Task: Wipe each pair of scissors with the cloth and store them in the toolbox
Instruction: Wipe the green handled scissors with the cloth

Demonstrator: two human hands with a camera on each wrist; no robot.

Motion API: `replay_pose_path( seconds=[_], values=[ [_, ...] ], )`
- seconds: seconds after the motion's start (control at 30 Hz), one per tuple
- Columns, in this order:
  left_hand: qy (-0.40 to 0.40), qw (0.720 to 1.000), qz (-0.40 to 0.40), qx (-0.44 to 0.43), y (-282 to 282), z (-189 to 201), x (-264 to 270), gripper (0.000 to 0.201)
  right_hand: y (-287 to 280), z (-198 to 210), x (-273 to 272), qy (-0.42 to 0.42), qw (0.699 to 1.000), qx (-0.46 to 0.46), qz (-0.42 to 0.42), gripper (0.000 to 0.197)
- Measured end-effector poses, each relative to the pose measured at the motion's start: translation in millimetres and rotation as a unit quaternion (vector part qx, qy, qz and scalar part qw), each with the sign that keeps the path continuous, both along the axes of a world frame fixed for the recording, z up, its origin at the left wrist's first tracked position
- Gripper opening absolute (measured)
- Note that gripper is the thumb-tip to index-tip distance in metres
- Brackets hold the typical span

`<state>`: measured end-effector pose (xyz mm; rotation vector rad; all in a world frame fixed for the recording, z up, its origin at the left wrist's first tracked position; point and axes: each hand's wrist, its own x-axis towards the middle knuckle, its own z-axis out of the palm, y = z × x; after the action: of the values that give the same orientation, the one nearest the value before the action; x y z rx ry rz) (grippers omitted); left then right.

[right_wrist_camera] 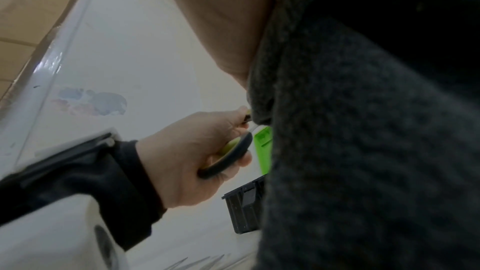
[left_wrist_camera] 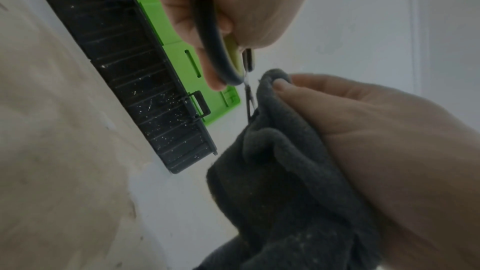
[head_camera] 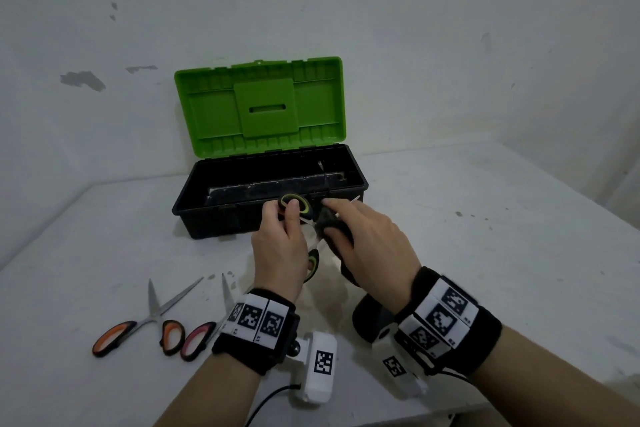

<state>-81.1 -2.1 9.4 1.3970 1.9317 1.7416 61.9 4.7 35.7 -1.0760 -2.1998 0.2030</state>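
fuzzy fleece cloth [left_wrist_camera: 285, 182], glossy plastic toolbox [head_camera: 259, 104]

I can read no words or brand names anywhere. Nearer me than the toolbox [head_camera: 270, 191], the wrist bands [head_camera: 258, 321] carry black-and-white square code markers with tiny digits beneath, possibly numbers, too blurred from here to make out.
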Motion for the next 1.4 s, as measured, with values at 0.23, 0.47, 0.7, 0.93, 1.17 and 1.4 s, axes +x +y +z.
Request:
replay_pose_path(
  seconds=[0.23, 0.47, 0.7, 0.93, 1.17, 1.4],
  values=[
    [-0.001, 1.0, 0.008, 0.007, -1, 0, -1, 0.024, -1, -3, -2, -0.1, 0.995, -0.012, 0.024, 0.025],
    [0.003, 1.0, 0.002, 0.008, 0, 2, 2, 0.026, -6, -5, 0, -0.055, 0.998, 0.005, 0.041, 0.022],
    [0.007, 1.0, 0.006, 0.011, -4, 0, -2, 0.026, 9, -7, 6, -0.014, 1.0, -0.018, -0.008, 0.021],
    [0.017, 1.0, 0.009, 0.017, -1, -4, -1, 0.027, 5, -8, 2, -0.054, 0.998, -0.024, 0.029, 0.022],
    [-0.099, 0.993, -0.012, -0.068, 1, -9, -15, 0.03, 14, -4, 22, 0.05, 0.999, -0.004, 0.014, 0.016],
    [-0.421, 0.855, -0.184, -0.241, -3, -3, -29, 0.015, 16, 31, 57, 0.246, 0.967, 0.021, -0.056, 0.011]
  ],
)
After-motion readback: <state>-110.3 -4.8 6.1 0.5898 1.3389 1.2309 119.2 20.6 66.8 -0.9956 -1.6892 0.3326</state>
